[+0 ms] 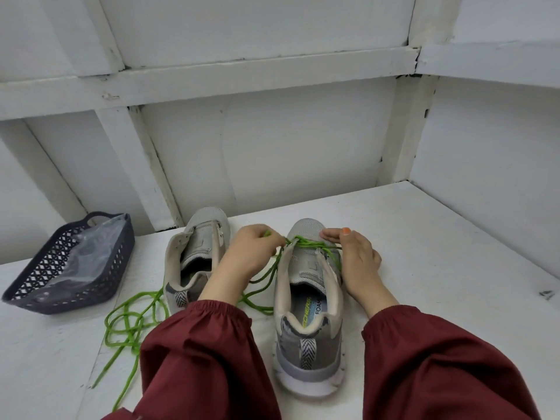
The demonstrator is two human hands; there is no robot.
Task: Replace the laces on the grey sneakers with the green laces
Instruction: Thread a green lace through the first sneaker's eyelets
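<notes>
As the head view looks down: a white table [424, 237] bears two grey sneakers side by side, heels toward the person.
Right sneaker [307, 328]: stands between both forearms; the insole print reads "FOAM", and a striped pull tab sits at the heel.
Green lace [309, 244]: crosses the eyelets near the right sneaker's toe; two strands trail off its left side onto the table between the sneakers.
Left hand [254, 253]: fingers curled, pinching the green lace just left of the right sneaker's eyelets, with the lace taut from the grip.
Right hand [356, 259]: rests on the right sneaker's right edge, fingers nearly straight and pointing left, an orange-nailed thumb on top; the lace runs under it, and I cannot tell whether it pinches the lace.
Left sneaker [197, 247]: just left of the left hand, tongue laid open.
Loose lace [133, 322]: green loops on the table, left of the left sneaker's heel; a maroon sleeve [206, 353] hides whether it joins the threaded lace.
Basket [122, 262]: dark and latticed, at the far left, well apart from the sneakers, holding a clear bag [81, 253].
</notes>
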